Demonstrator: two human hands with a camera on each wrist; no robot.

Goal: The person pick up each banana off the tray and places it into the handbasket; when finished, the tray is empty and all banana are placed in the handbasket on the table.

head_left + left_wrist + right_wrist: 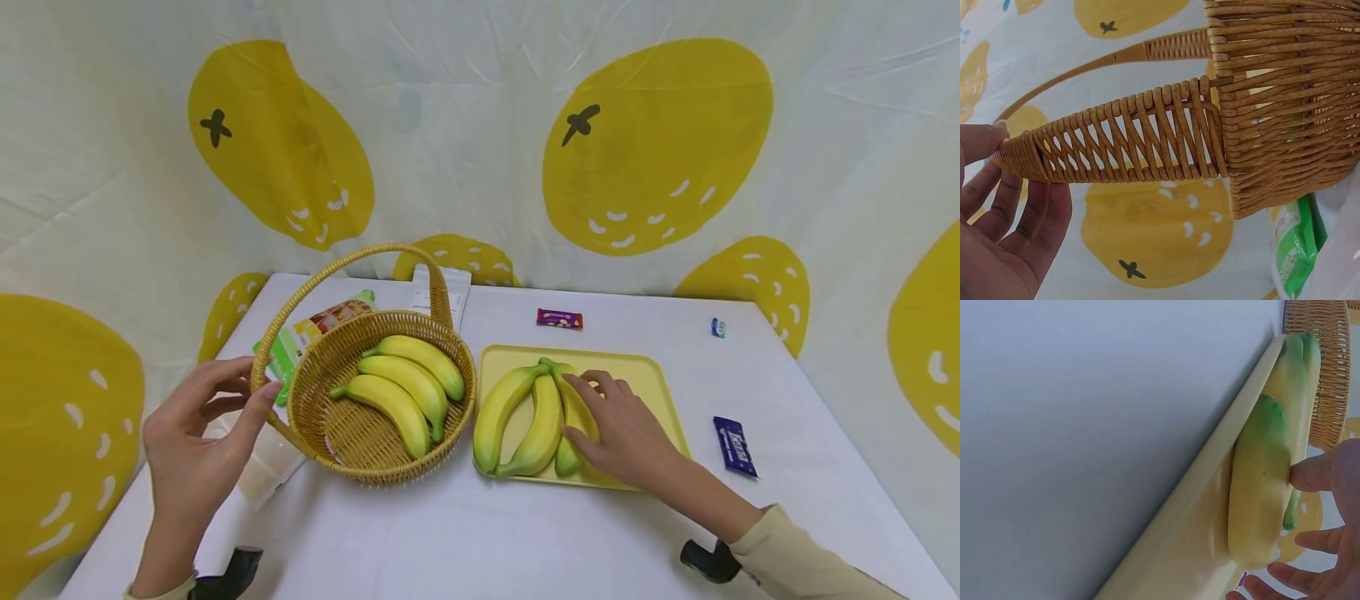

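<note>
My left hand (198, 437) pinches the side of the handle of a wicker basket (375, 475) between thumb and fingers; the left wrist view shows the woven handle (1129, 137) close up. Inside the basket lie three yellow-green bananas (408, 383), side by side. Right of it, a pale yellow tray (652, 392) holds three more bananas (510, 408). My right hand (626, 429) is over the rightmost banana (577, 412), its thumb and fingers spread around it. In the right wrist view, the thumb tip is against or very near that banana (1260, 487), with the other fingertips by its end.
Behind the basket are a green snack bag (288, 354) and a white packet (459, 292). A clear plastic container (266, 467) stands at its left. A purple bar (559, 318), a small blue-white packet (717, 327) and a dark blue packet (735, 447) lie around the tray.
</note>
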